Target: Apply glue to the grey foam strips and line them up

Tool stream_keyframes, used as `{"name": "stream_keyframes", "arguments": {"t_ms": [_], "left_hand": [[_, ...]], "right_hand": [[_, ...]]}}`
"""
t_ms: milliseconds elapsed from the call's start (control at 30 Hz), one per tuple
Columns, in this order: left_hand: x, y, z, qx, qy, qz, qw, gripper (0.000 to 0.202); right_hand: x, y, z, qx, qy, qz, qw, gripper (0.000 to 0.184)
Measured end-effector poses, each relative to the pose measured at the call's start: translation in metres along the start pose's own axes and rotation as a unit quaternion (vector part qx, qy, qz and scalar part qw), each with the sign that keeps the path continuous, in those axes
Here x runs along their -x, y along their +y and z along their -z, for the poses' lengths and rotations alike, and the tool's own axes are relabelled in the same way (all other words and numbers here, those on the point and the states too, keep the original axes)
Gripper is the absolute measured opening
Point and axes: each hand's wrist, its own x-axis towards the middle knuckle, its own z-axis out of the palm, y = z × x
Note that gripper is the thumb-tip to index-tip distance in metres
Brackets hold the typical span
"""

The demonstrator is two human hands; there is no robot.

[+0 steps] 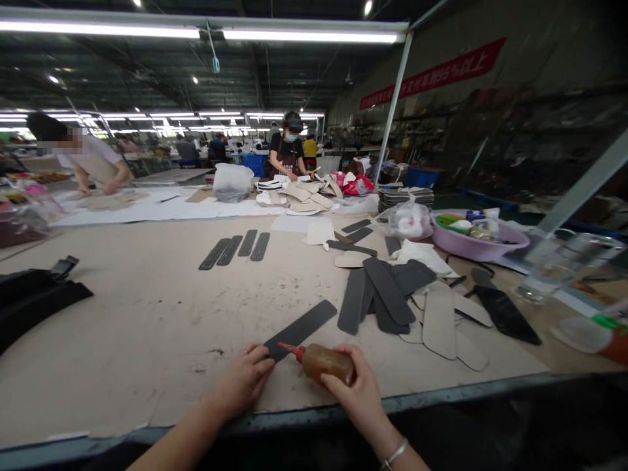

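Observation:
My right hand [360,389] is wrapped round a squeeze bottle [326,364] of amber liquid, tipped on its side. Its red nozzle points left, over the near end of a dark grey strip [309,324] with rounded ends. At that same end, the closed fingers of my left hand [248,378] grip the strip against the table; the thumb is mostly hidden. Just to the right lies a loose pile of dark strips [387,291], beside several beige pieces [439,320]. Farther off, several small dark pieces with rounded corners [229,250] lie in a row.
A pink basin [478,245] of odds and ends stands at the right, near a clear jar [532,288]. Black items [36,294] lie at the left edge. Across the table, one person [289,150] works behind a heap of pieces and another [95,157] leans in at left.

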Motion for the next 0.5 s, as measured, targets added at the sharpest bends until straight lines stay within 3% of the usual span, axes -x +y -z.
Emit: {"name": "stream_keyframes", "arguments": {"t_ms": [200,500], "left_hand": [[0.013,-0.003,-0.001,-0.016,-0.011,0.014,1.000,0.027],[0.008,0.000,-0.004,-0.034,-0.009,0.002,0.999,0.026]], "right_hand": [[0.002,0.001,-0.011,0.064,-0.028,0.053,0.996,0.031],[-0.002,-0.004,-0.023,0.069,-0.051,0.073,0.994,0.034]]}}
